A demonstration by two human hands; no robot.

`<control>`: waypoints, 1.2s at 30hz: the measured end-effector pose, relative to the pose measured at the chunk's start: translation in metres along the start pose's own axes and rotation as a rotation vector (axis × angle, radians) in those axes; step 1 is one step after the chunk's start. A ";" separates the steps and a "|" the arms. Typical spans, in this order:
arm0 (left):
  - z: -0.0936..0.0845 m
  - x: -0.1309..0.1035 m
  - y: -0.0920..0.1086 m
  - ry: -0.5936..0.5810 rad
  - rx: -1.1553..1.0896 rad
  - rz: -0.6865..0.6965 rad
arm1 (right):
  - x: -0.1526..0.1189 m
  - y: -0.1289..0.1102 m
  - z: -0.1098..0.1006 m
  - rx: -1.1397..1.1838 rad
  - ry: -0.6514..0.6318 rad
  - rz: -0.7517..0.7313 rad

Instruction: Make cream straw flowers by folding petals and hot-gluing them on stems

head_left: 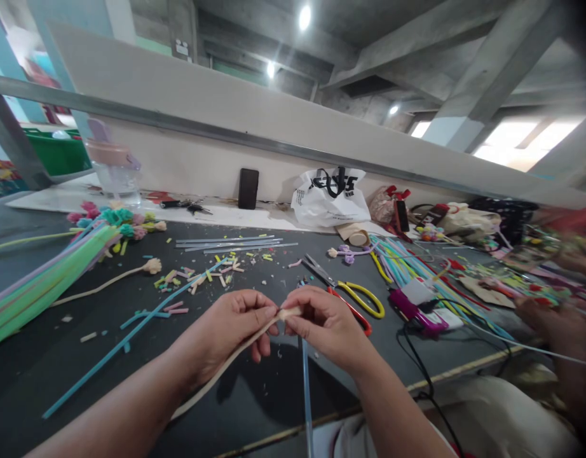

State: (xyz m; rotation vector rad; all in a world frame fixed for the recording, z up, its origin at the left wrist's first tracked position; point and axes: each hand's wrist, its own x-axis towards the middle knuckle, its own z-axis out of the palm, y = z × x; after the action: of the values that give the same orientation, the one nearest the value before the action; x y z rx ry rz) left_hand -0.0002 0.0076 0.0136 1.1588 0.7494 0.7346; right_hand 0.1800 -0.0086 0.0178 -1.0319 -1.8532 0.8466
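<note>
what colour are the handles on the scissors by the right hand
One yellow, one red, on the scissors, in the head view.

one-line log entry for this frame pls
left hand: pinching cream strip | right hand: pinching strip tip | scissors: lying beside right hand

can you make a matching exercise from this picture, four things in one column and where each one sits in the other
Things:
1. beige stem
2. scissors
3. white plastic bag
4. black phone

Places:
a. leaning upright against the wall at the back of the table
b. pinched between the left hand and the right hand
c. lying on the dark table just beyond the right hand
d. slumped against the wall, right of the phone

Pairs: 1-b, 2-c, 3-d, 4-a
</note>
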 end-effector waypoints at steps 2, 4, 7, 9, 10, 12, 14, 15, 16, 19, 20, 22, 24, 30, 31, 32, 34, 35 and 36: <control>0.001 0.000 0.000 0.039 0.042 0.006 | 0.000 0.001 0.001 0.036 -0.010 0.057; 0.002 -0.001 0.001 0.071 0.073 -0.004 | 0.000 0.001 0.002 0.067 -0.010 0.092; 0.003 -0.002 0.001 0.096 0.103 -0.026 | 0.000 0.000 0.003 0.062 -0.004 0.127; 0.003 -0.002 0.000 0.097 0.114 -0.035 | 0.001 0.000 0.004 0.045 -0.003 0.139; 0.003 -0.002 0.000 0.095 0.111 -0.035 | 0.001 0.000 0.004 0.042 -0.004 0.144; 0.003 -0.001 -0.002 0.084 0.095 -0.031 | 0.001 0.001 0.005 0.054 -0.012 0.157; 0.003 -0.001 -0.003 0.070 0.078 -0.024 | 0.001 0.003 0.004 0.075 -0.022 0.172; 0.003 -0.001 -0.004 0.064 0.072 -0.020 | 0.002 0.003 0.004 0.083 -0.025 0.180; 0.003 -0.001 -0.004 0.060 0.070 -0.018 | 0.002 0.003 0.004 0.090 -0.028 0.188; 0.005 -0.002 -0.004 0.051 0.072 -0.017 | 0.002 0.002 0.004 0.118 -0.035 0.218; 0.006 -0.002 -0.003 0.051 0.072 -0.020 | 0.001 0.001 0.004 0.133 -0.040 0.228; 0.008 -0.003 -0.003 0.053 0.072 -0.030 | 0.001 0.000 0.004 0.164 -0.044 0.245; 0.009 -0.003 -0.002 0.062 0.076 -0.035 | 0.002 0.000 0.004 0.193 -0.041 0.255; 0.007 -0.002 -0.001 0.067 0.142 -0.007 | 0.003 0.001 0.003 0.288 -0.031 0.303; 0.006 -0.002 -0.001 0.057 0.144 0.002 | 0.004 0.001 0.003 0.302 -0.029 0.311; 0.006 -0.001 -0.001 0.046 0.141 0.009 | 0.004 0.001 0.003 0.314 -0.027 0.318; 0.005 -0.001 -0.002 0.029 0.142 0.015 | 0.005 0.000 0.003 0.326 -0.016 0.335; 0.006 -0.001 -0.003 0.029 0.162 0.020 | 0.005 0.000 0.003 0.324 -0.010 0.344; 0.006 -0.001 -0.003 0.039 0.203 0.033 | 0.006 0.000 0.004 0.320 -0.003 0.353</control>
State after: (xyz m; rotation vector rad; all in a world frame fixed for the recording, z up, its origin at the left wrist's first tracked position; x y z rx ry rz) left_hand 0.0046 0.0029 0.0117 1.3460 0.8547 0.7223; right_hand 0.1750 -0.0041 0.0179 -1.1641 -1.4921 1.3044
